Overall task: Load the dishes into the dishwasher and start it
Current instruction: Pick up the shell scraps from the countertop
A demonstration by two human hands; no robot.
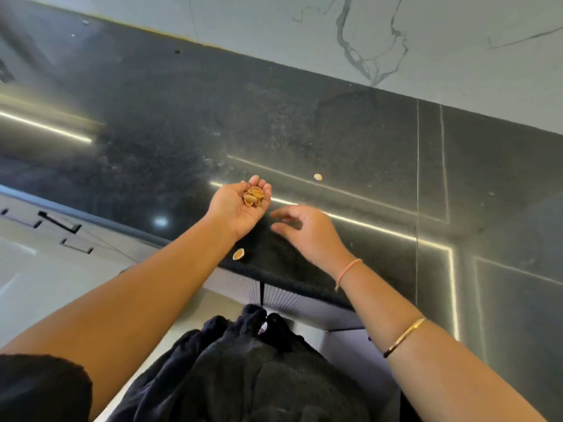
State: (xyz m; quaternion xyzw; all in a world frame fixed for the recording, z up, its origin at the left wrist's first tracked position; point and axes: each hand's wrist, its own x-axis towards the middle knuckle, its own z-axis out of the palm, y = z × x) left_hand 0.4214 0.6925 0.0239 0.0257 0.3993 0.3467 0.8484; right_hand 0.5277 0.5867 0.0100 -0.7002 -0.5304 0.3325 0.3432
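My left hand [236, 208] is turned palm up over the black stone counter [182, 123], cupped around several pistachio shells [253, 196]. My right hand [307, 229] hovers just right of it, palm down, fingers apart and slightly curled, holding nothing; it is blurred. One loose shell [238, 254] lies at the counter's front edge below my left wrist. Another shell [317, 176] lies farther back to the right. No dishes or dishwasher are in view.
A white marble wall [396, 41] backs the counter. Ribbed cabinet fronts [292, 300] sit under the counter edge. Pale floor with dark handles or marks [61, 223] lies at left. Ceiling light strips reflect in the counter. My dark clothing [243, 376] fills the bottom.
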